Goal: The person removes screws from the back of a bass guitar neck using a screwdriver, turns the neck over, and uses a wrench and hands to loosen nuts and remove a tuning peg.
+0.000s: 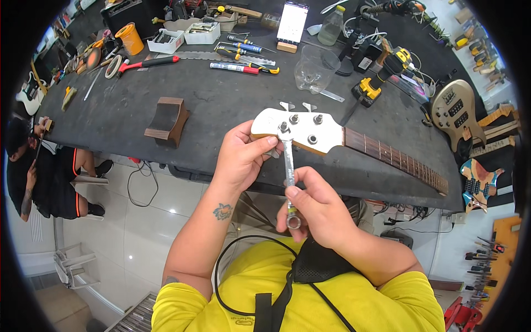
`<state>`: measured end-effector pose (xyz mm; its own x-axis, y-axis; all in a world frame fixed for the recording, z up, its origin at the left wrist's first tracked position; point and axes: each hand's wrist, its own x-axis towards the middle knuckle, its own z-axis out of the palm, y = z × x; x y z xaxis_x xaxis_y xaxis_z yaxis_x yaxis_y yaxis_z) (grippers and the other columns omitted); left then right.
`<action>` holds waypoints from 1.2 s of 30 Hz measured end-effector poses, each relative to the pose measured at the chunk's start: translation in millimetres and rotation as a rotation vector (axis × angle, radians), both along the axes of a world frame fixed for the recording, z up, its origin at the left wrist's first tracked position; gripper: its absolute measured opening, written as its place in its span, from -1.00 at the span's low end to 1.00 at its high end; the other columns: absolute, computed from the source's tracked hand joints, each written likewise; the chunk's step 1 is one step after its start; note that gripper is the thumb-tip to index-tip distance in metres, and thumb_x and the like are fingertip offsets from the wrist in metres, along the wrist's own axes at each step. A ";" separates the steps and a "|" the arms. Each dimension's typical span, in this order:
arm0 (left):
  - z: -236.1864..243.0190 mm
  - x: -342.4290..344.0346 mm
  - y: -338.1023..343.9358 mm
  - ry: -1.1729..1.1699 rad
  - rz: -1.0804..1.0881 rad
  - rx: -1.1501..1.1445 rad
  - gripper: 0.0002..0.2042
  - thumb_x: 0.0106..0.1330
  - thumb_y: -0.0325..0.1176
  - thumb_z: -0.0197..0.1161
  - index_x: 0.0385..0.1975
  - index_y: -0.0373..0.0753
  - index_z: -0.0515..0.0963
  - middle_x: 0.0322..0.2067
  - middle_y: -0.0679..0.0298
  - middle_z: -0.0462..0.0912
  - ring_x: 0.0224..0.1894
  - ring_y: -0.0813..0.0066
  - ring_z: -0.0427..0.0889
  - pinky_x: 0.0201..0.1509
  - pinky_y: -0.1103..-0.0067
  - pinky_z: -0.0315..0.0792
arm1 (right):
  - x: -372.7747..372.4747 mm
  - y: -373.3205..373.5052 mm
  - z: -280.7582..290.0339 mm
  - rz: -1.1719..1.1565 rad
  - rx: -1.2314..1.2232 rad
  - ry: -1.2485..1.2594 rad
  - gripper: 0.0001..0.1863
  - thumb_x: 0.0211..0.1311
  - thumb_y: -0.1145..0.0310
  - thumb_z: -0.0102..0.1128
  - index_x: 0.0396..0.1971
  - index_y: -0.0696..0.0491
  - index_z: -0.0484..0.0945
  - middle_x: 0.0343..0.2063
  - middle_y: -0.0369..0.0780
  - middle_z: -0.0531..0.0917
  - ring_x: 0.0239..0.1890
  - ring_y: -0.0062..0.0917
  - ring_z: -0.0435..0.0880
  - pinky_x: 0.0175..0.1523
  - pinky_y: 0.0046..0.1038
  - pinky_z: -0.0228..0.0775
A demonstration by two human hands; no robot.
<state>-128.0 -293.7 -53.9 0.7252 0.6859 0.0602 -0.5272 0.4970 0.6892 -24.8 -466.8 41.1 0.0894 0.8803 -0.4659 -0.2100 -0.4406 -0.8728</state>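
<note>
A bass guitar neck lies on the dark workbench, its white headstock (pixel 269 120) toward me and its dark fretboard (pixel 390 154) running off to the right. Several tuner posts and washers stand up from the headstock face, and two tuner keys (pixel 309 106) stick out along its far edge. My left hand (pixel 241 157) grips the headstock's near left edge, thumb on top beside the wrench jaw. In my right hand (pixel 318 203) is a silver combination wrench (pixel 289 161), held near its ring end. Its open jaw sits at the nearest left tuner post.
A wooden neck rest (pixel 167 122) stands on the bench to the left. Behind are screwdrivers (pixel 243 47), markers (pixel 234 68), a cut plastic bottle (pixel 316 69), a phone (pixel 292 23) and a yellow drill (pixel 381 77). Another person (pixel 41 171) sits at far left.
</note>
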 end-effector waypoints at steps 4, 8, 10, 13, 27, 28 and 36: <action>0.9 -1.9 0.5 0.015 -0.012 0.027 -0.72 0.38 -0.58 0.34 0.07 -0.42 0.60 -0.11 0.13 0.79 -0.12 0.43 0.79 -0.03 0.51 0.68 | -9.9 8.9 -5.7 -0.042 0.014 0.093 -0.81 0.71 0.21 -0.10 0.04 0.01 0.29 -0.41 -0.15 0.76 -0.61 -0.58 0.67 -0.51 -0.60 0.43; -2.9 -1.3 0.5 0.014 -0.031 0.041 -0.68 0.38 -0.57 0.31 0.12 -0.43 0.57 -0.09 0.12 0.77 -0.11 0.38 0.79 0.01 0.43 0.69 | -17.4 14.2 -3.1 -0.054 -0.005 0.152 -0.85 0.69 0.21 -0.06 0.01 -0.06 0.32 -0.44 -0.11 0.74 -0.60 -0.54 0.63 -0.49 -0.61 0.36; -3.7 -2.2 0.8 0.013 -0.002 0.027 -0.68 0.38 -0.57 0.31 0.12 -0.43 0.58 -0.10 0.12 0.77 -0.14 0.39 0.78 -0.02 0.45 0.68 | -8.3 11.1 -2.1 -0.057 0.020 0.082 -0.84 0.68 0.25 -0.04 -0.01 0.02 0.36 -0.51 -0.23 0.69 -0.62 -0.65 0.55 -0.52 -0.60 0.33; -5.5 -2.3 3.2 -0.035 -0.023 0.007 -0.71 0.35 -0.58 0.36 0.06 -0.43 0.62 -0.10 0.11 0.78 -0.18 0.44 0.77 -0.05 0.52 0.67 | 25.4 -3.5 -1.8 -0.173 0.099 -0.057 -0.79 0.58 0.30 0.12 -0.01 0.09 0.61 -0.57 -0.43 0.53 -0.60 -0.77 0.41 -0.50 -0.64 0.15; -2.8 -6.5 2.2 0.015 -0.018 0.035 -0.67 0.34 -0.63 0.32 0.10 -0.47 0.59 -0.11 0.10 0.78 -0.24 0.42 0.78 -0.09 0.53 0.66 | 146.1 -3.6 62.6 -0.074 0.182 -0.848 -0.88 0.37 0.39 0.24 -0.34 0.11 0.60 -0.53 -0.47 0.48 -0.43 -0.80 0.40 -0.34 -0.59 0.28; -3.3 -6.8 1.4 0.024 -0.014 0.027 -0.67 0.34 -0.63 0.32 0.10 -0.47 0.59 -0.11 0.11 0.78 -0.23 0.42 0.78 -0.09 0.54 0.66 | 180.1 -11.8 68.5 -0.057 0.123 -0.886 -0.88 0.31 0.39 0.22 -0.38 0.12 0.61 -0.51 -0.46 0.50 -0.39 -0.79 0.42 -0.27 -0.59 0.31; 0.0 -1.1 4.7 -0.019 -0.026 0.017 -0.68 0.35 -0.63 0.31 0.10 -0.47 0.59 -0.12 0.11 0.78 -0.20 0.44 0.78 -0.09 0.55 0.66 | 399.3 -40.6 -8.0 -0.004 -0.232 -1.223 -0.82 0.13 0.33 0.23 -0.40 0.13 0.69 -0.54 -0.28 0.66 -0.41 -0.56 0.60 -0.24 -0.46 0.41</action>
<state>-129.1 -289.1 -53.9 0.7417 0.6652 0.0856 -0.5269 0.4990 0.6880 374.5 -507.4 33.0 0.5767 0.7869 -0.2195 0.6833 -0.6118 -0.3984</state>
